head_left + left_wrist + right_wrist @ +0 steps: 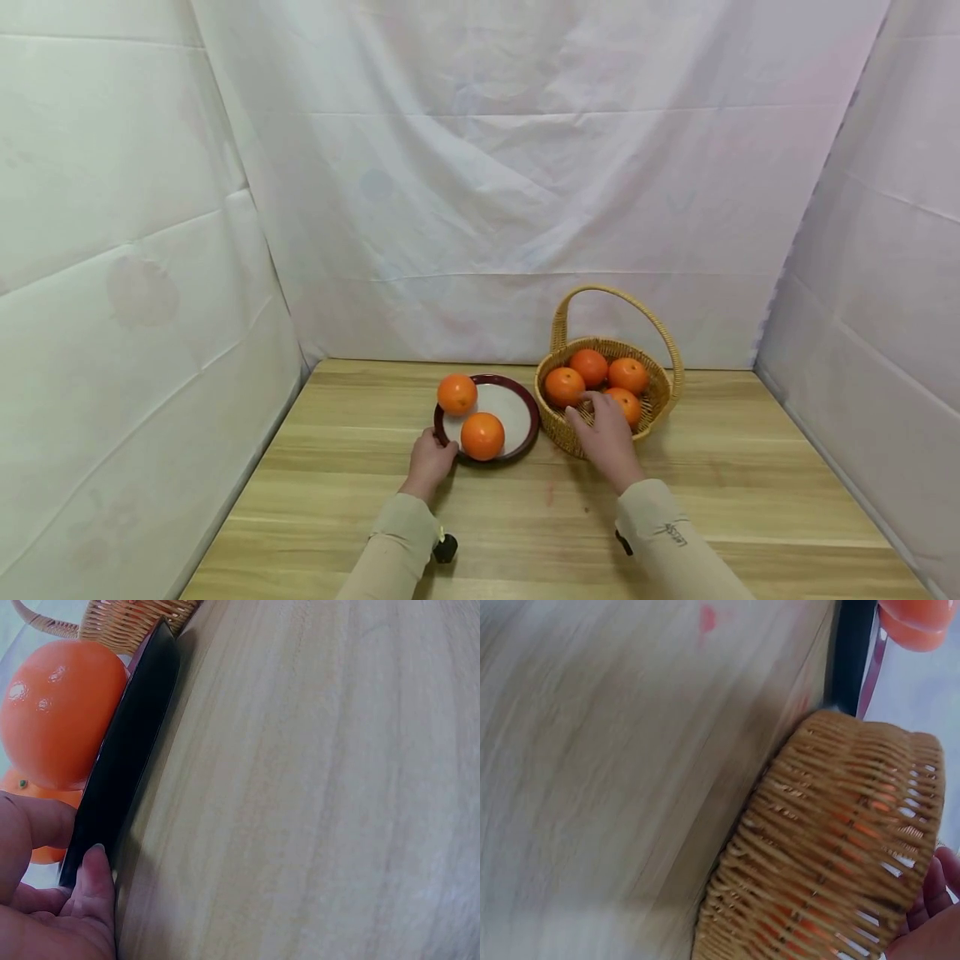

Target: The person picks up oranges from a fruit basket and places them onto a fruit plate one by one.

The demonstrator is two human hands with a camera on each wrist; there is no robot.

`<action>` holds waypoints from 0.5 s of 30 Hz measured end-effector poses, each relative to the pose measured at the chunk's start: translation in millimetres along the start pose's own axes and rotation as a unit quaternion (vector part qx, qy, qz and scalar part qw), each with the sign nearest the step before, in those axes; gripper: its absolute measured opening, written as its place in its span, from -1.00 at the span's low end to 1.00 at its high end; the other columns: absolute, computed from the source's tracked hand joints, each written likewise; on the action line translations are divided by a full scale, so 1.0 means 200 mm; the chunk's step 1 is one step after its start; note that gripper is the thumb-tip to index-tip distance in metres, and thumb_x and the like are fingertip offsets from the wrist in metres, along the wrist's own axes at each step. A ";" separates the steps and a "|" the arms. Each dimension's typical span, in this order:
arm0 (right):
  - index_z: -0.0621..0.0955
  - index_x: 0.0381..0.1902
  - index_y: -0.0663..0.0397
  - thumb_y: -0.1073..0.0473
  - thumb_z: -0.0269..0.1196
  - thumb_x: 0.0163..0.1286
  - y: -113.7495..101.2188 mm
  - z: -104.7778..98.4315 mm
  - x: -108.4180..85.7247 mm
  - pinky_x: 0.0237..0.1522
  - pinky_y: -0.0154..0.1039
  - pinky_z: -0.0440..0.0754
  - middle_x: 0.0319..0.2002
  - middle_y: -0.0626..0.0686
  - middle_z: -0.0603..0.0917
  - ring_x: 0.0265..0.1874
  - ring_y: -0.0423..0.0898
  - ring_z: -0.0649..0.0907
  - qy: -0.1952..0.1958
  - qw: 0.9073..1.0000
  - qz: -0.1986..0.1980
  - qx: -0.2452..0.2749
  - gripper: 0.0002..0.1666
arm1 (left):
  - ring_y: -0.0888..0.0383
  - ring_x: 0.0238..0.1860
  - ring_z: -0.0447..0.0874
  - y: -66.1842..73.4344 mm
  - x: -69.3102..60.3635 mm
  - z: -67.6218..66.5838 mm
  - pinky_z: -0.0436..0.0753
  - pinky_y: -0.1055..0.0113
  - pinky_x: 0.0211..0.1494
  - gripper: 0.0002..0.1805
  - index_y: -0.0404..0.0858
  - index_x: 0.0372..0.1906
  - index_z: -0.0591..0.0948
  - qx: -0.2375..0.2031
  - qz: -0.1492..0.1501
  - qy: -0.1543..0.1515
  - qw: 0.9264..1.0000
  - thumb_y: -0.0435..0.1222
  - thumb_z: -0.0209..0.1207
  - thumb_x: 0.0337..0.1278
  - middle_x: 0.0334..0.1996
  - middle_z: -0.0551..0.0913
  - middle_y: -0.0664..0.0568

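My left hand (431, 461) grips the near-left rim of a white plate (510, 410) with a dark red edge; the left wrist view has the thumb against its dark outer side (127, 750). Two oranges lie on the plate, one orange (457, 394) at its left edge and another orange (482, 437) near the front. My right hand (606, 442) reaches over the near rim of a wicker basket (557, 427). Its fingers are among several oranges, close to the left orange (565, 387) and the right front orange (626, 406). Whether they touch one is unclear.
The basket's tall handle (618, 292) arches up behind the oranges. Plate and basket stand side by side on a wooden table (360, 500). White cloth (480, 183) hangs behind the table and along both sides.
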State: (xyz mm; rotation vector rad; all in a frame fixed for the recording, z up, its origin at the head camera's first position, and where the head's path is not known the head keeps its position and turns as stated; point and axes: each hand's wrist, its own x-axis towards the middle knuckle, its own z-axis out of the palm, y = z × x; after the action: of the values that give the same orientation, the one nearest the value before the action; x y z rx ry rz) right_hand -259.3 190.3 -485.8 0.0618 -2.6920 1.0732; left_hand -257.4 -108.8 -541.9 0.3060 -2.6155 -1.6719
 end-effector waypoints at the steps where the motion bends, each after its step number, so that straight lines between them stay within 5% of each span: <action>1: 0.53 0.19 0.21 -0.04 0.23 0.47 0.01 0.00 0.00 0.09 0.11 0.49 0.04 0.25 0.56 0.05 0.15 0.52 0.004 1.000 0.002 -0.004 -0.49 | 0.03 -0.25 0.56 0.00 0.00 0.00 0.54 0.29 -0.23 -0.50 -0.57 0.19 0.43 -0.001 0.000 -0.001 1.000 -0.35 0.19 0.23 -0.20 0.63 -0.23; 9: 0.49 0.17 0.28 0.03 0.24 0.46 0.07 -0.04 0.02 0.28 0.24 0.32 0.17 0.37 0.42 0.26 0.32 0.34 0.038 0.999 0.003 -0.016 -0.50 | 0.03 -0.24 0.56 0.00 0.00 0.00 0.54 0.29 -0.23 -0.53 -0.55 0.17 0.44 -0.006 -0.004 0.000 1.000 -0.35 0.19 0.24 -0.21 0.62 -0.21; 15: 0.46 0.21 0.28 0.01 0.22 0.48 0.10 -0.05 0.03 0.21 0.28 0.30 0.20 0.39 0.32 0.23 0.37 0.25 0.046 0.998 0.030 -0.030 -0.46 | 0.03 -0.26 0.54 0.00 -0.01 0.00 0.52 0.31 -0.26 -0.56 -0.53 0.13 0.45 -0.006 -0.005 -0.002 1.000 -0.34 0.19 0.24 -0.22 0.60 -0.20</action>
State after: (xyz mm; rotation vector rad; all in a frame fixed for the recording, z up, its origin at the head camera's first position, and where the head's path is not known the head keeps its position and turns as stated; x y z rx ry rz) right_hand -265.3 213.3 -490.9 -0.0779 -2.6565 0.9869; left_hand -256.1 -108.9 -542.1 0.3156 -2.6089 -1.6932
